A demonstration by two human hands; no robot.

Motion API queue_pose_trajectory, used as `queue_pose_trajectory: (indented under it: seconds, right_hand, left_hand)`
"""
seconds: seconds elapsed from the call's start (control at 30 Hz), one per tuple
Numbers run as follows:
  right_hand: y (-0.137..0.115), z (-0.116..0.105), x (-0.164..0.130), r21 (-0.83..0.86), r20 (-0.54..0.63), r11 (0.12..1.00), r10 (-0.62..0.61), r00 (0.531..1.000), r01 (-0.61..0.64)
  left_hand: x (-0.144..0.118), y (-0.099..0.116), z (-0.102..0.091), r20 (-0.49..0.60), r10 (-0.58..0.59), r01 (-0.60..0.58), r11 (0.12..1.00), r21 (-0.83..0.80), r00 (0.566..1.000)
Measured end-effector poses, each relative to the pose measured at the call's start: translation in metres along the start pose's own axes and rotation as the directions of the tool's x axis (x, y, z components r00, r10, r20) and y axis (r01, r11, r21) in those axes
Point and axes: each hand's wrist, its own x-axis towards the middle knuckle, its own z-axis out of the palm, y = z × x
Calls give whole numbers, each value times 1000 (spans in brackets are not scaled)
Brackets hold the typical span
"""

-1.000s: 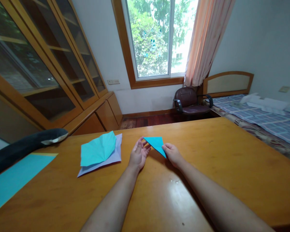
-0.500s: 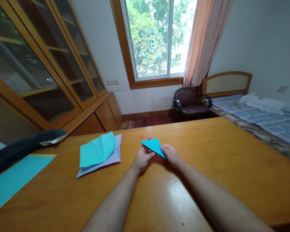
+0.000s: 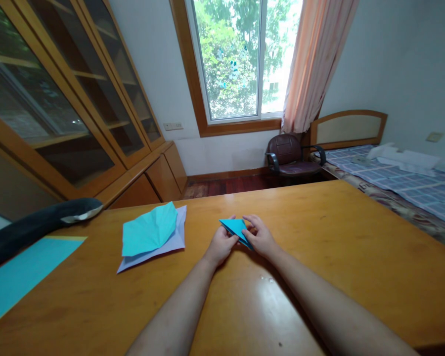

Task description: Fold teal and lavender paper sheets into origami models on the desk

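We have the folded blue paper (image 3: 236,228) pinched between both hands just above the wooden table (image 3: 319,237), near its middle. Left hand (image 3: 219,244) is closed on the near-left edge; right hand (image 3: 260,237) is closed on the right side with fingers (image 3: 249,219) now laid over the top. Change vs. half a second ago: the right hand has moved in and up over the paper, the two hands sit closer together, and the visible blue triangle is smaller, with less of it showing between them. A second ago the left hand was open beside it, not gripping. Unchanged: the crumpled blue sheet (image 3: 148,229) on the pale sheet (image 3: 172,242) well to the left, the flat blue sheet (image 3: 18,272) at the left table edge, and the dark plush toy (image 3: 40,222) behind it.
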Motion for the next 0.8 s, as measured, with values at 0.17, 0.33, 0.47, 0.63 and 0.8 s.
queue_pose_trajectory:
  seconds: [0.17,0.33,0.47,0.63,0.8]
  right_hand:
    - [-3,0,0,-38,100,995,-84,991,88]
    - [-9,-2,-2,9,173,997,-81,982,81]
    - [-13,-2,-5,10,216,1000,-14,976,12]
    - [-10,0,-5,67,203,997,35,979,-50]
    - [-4,1,-2,154,186,984,55,981,-84]
  left_hand:
    - [3,-7,-1,-1,67,-66,986,154,998]
    - [4,-13,-4,3,184,-173,919,355,983]
    - [2,-14,-6,19,244,-224,854,469,970]
    - [0,-11,-2,61,238,-237,836,496,969]
    - [0,-7,-3,98,156,-181,911,370,983]
